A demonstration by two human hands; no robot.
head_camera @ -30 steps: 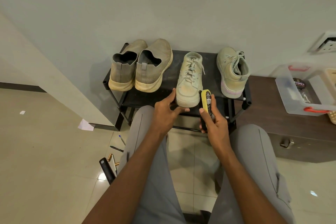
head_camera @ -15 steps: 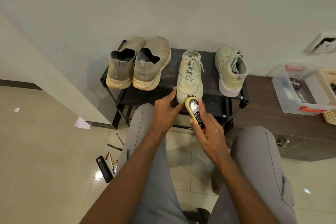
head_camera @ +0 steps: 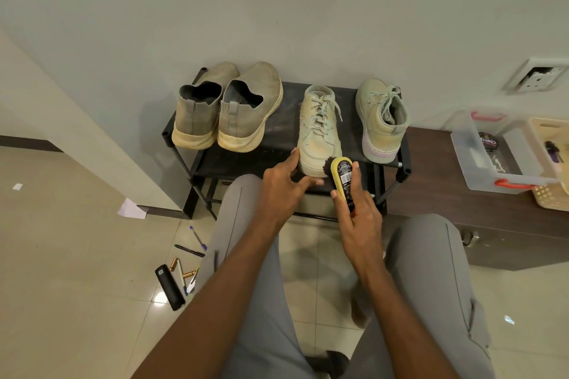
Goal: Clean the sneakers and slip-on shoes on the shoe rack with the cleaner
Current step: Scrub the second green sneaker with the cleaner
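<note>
- Right hand [head_camera: 358,218]: fingers curled round the handle of a yellow-backed shoe brush [head_camera: 341,177]; its dark bristles meet the toe end of the near sneaker [head_camera: 320,129].
- Left hand [head_camera: 284,191]: thumb against the left side of that sneaker's toe, fingers laid along the front of its sole, steadying it.
- Near sneaker: pale, laced, toe toward the person, on the top shelf of the black shoe rack [head_camera: 277,160].
- Second sneaker [head_camera: 381,120]: same shelf, to the right, apart from the first, heel toward the person.
- Pair of grey slip-on shoes [head_camera: 228,108]: left end of the shelf, side by side, heels toward the person.
- Clear plastic box [head_camera: 492,160] with red handles: on a dark wooden bench [head_camera: 437,194] right of the rack.
- Floor left of the knees: pens [head_camera: 197,238] and a black oblong object [head_camera: 170,287].
</note>
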